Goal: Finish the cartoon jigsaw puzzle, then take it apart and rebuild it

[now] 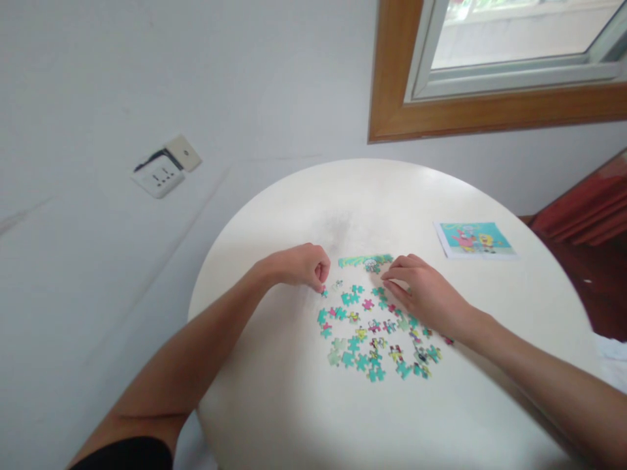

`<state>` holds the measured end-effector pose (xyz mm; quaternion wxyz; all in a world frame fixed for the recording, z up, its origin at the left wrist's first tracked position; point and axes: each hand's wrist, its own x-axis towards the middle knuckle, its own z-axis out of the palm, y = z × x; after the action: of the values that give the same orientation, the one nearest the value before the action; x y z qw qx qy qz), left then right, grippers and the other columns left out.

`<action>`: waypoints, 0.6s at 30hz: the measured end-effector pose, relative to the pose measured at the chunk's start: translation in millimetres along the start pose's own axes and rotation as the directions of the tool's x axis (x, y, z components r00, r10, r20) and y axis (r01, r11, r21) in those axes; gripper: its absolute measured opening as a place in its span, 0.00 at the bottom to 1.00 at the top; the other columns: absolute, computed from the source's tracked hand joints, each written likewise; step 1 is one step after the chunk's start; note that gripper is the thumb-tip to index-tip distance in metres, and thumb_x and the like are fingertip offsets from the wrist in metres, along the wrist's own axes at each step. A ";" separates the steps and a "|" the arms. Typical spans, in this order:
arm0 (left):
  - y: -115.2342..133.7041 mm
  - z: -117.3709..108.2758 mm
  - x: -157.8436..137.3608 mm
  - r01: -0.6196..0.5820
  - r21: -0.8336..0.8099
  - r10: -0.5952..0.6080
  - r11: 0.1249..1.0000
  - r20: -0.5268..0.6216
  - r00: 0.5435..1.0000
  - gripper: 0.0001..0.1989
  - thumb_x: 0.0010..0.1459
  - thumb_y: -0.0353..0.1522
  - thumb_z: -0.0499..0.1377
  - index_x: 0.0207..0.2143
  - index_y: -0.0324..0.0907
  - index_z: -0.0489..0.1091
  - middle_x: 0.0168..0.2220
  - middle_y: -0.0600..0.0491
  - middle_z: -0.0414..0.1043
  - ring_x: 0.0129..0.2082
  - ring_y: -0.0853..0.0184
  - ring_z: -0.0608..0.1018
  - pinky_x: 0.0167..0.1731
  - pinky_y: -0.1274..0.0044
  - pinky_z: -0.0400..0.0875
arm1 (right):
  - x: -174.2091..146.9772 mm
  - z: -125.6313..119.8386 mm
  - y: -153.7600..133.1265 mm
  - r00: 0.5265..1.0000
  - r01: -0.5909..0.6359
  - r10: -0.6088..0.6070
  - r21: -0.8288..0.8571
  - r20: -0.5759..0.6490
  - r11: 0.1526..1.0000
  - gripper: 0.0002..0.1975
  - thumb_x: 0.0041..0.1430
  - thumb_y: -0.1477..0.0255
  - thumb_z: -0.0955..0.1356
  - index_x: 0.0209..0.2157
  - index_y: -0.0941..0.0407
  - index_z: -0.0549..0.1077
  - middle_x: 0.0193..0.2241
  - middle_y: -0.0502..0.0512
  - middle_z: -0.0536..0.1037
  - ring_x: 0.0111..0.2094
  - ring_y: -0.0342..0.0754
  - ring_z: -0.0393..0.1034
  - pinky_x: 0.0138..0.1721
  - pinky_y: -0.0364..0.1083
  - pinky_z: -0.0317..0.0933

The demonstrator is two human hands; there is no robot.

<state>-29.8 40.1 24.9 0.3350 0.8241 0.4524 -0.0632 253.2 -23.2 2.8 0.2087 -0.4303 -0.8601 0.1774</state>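
loose pieces [375, 333] mid-table [274, 405]; joined strip [365, 261] behind them | picture card [474, 239] far right

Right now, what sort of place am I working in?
Probably a room in a home: a round white table against a plain wall with a socket plate, under a wood-framed window. Loose puzzle pieces and a cartoon picture card lie on it.
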 end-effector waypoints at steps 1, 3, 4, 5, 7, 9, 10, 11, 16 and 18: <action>-0.6 0.3 -0.1 0.009 0.014 -0.009 1.000 0.012 1.000 0.06 0.41 0.30 0.68 0.23 0.41 0.74 0.21 0.57 0.73 0.21 0.70 0.73 0.21 0.80 0.58 | 0.0 -0.9 0.5 1.000 -0.002 0.002 -0.001 -0.007 1.000 0.10 0.63 0.76 0.64 0.35 0.55 0.79 0.35 0.59 0.76 0.39 0.52 0.68 0.40 0.49 0.62; -1.7 1.4 1.0 0.010 0.027 -0.010 1.000 0.025 1.000 0.06 0.40 0.29 0.68 0.23 0.41 0.74 0.21 0.58 0.73 0.21 0.70 0.73 0.21 0.80 0.58 | 0.0 -2.6 1.2 1.000 -0.006 0.006 -0.004 -0.010 1.000 0.11 0.63 0.76 0.64 0.35 0.56 0.79 0.35 0.59 0.77 0.39 0.52 0.69 0.41 0.50 0.63; -2.3 2.0 2.0 0.001 0.027 -0.002 1.000 0.018 1.000 0.05 0.41 0.29 0.68 0.23 0.41 0.74 0.21 0.57 0.73 0.21 0.70 0.73 0.21 0.80 0.59 | 0.0 -3.1 1.5 1.000 -0.006 0.006 -0.002 -0.014 1.000 0.11 0.63 0.76 0.64 0.36 0.56 0.79 0.36 0.59 0.77 0.39 0.52 0.69 0.41 0.50 0.63; -2.9 2.5 3.3 -0.010 0.024 0.010 1.000 0.000 1.000 0.04 0.42 0.29 0.67 0.23 0.41 0.74 0.21 0.57 0.73 0.22 0.70 0.73 0.22 0.80 0.59 | 0.1 -3.5 1.9 1.000 -0.006 0.007 0.002 -0.020 1.000 0.10 0.63 0.76 0.64 0.36 0.56 0.79 0.36 0.59 0.77 0.39 0.52 0.69 0.41 0.50 0.63; -4.2 3.0 5.8 -0.035 0.019 0.036 0.999 -0.057 0.998 0.02 0.44 0.28 0.65 0.24 0.42 0.75 0.21 0.57 0.73 0.22 0.70 0.74 0.24 0.79 0.60 | 0.3 -3.7 2.8 0.999 -0.008 0.008 0.008 -0.032 1.000 0.10 0.63 0.75 0.64 0.36 0.55 0.79 0.36 0.59 0.77 0.38 0.51 0.69 0.41 0.50 0.64; -5.1 2.7 7.2 -0.051 0.017 0.053 0.999 -0.114 0.992 0.01 0.45 0.28 0.64 0.25 0.42 0.76 0.22 0.56 0.74 0.23 0.70 0.74 0.25 0.79 0.61 | 0.6 -3.8 4.4 0.999 -0.015 0.016 0.012 -0.048 1.000 0.11 0.63 0.74 0.64 0.36 0.55 0.79 0.36 0.59 0.78 0.38 0.52 0.70 0.41 0.50 0.64; -5.1 2.3 7.4 -0.052 0.017 0.054 0.998 -0.132 0.990 0.01 0.45 0.29 0.63 0.24 0.42 0.76 0.22 0.56 0.74 0.24 0.70 0.74 0.25 0.79 0.61 | 0.8 -4.0 5.3 0.998 -0.022 0.023 0.011 -0.054 1.000 0.11 0.64 0.74 0.64 0.37 0.55 0.79 0.36 0.59 0.78 0.38 0.52 0.70 0.42 0.51 0.64; -4.7 1.9 7.2 -0.050 0.017 0.052 0.999 -0.142 0.988 0.01 0.46 0.29 0.63 0.24 0.41 0.76 0.23 0.56 0.74 0.24 0.70 0.74 0.25 0.79 0.61 | 1.0 -4.4 6.5 0.998 -0.032 0.032 0.008 -0.059 0.999 0.11 0.64 0.73 0.64 0.37 0.55 0.79 0.36 0.59 0.78 0.39 0.52 0.70 0.42 0.51 0.64; 1.0 1.8 6.4 -0.050 0.034 0.054 0.998 -0.129 0.990 0.05 0.48 0.33 0.64 0.24 0.40 0.76 0.21 0.55 0.74 0.23 0.70 0.73 0.24 0.79 0.59 | 2.0 -9.5 12.9 0.994 -0.081 0.081 -0.007 -0.073 0.997 0.11 0.64 0.72 0.64 0.38 0.56 0.79 0.36 0.59 0.78 0.39 0.53 0.71 0.41 0.51 0.65; 4.2 3.0 7.4 -0.060 0.030 0.064 0.998 -0.157 0.985 0.06 0.50 0.33 0.64 0.24 0.40 0.76 0.22 0.55 0.74 0.23 0.70 0.73 0.25 0.79 0.59 | 2.8 -12.2 15.2 0.993 -0.090 0.089 -0.010 -0.082 0.996 0.11 0.64 0.72 0.63 0.37 0.56 0.79 0.35 0.59 0.79 0.38 0.52 0.71 0.40 0.51 0.65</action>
<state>-21.6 41.9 21.7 0.2896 0.8443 0.4507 0.0071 268.1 -10.8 6.4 0.2324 -0.4767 -0.8319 0.1633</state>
